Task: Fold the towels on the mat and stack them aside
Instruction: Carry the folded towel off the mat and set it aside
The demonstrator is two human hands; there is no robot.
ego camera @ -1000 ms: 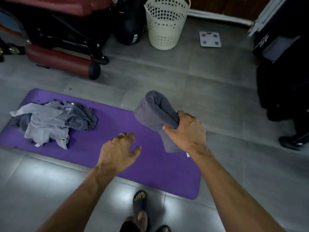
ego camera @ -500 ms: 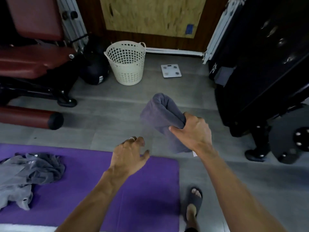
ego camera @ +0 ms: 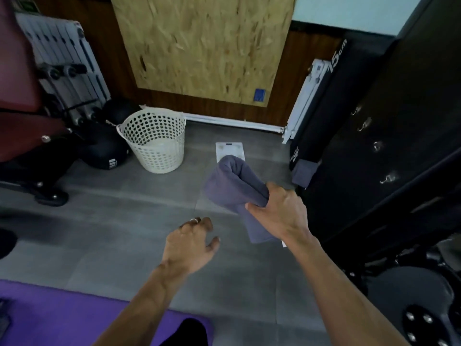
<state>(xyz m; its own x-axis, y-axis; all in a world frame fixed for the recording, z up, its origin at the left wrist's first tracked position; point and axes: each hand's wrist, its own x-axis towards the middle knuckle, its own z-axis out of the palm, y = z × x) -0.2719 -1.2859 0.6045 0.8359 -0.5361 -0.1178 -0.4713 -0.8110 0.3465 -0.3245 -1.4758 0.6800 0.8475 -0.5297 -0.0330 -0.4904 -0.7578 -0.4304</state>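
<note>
My right hand (ego camera: 280, 213) grips a folded grey towel (ego camera: 233, 186) and holds it in the air above the grey floor, its rounded fold pointing up and away. Empty and with loosely curled fingers, my left hand (ego camera: 190, 242) hovers lower left of the towel, a ring on one finger. The purple mat (ego camera: 74, 310) shows only as a strip along the bottom left. A scrap of grey cloth (ego camera: 3, 318) sits at the mat's far left edge, mostly cut off.
A white perforated basket (ego camera: 156, 141) stands on the floor ahead left, a black ball (ego camera: 104, 151) beside it. A white scale (ego camera: 229, 151) lies behind the towel. Black gym equipment (ego camera: 374, 146) fills the right, a red bench (ego camera: 22, 116) the left. A dark foot (ego camera: 185, 332) at bottom.
The view has swung up and right, away from the mat and its crumpled towel pile, toward the basket and wall. My right hand still carries the folded towel; my left hand stays empty.
</note>
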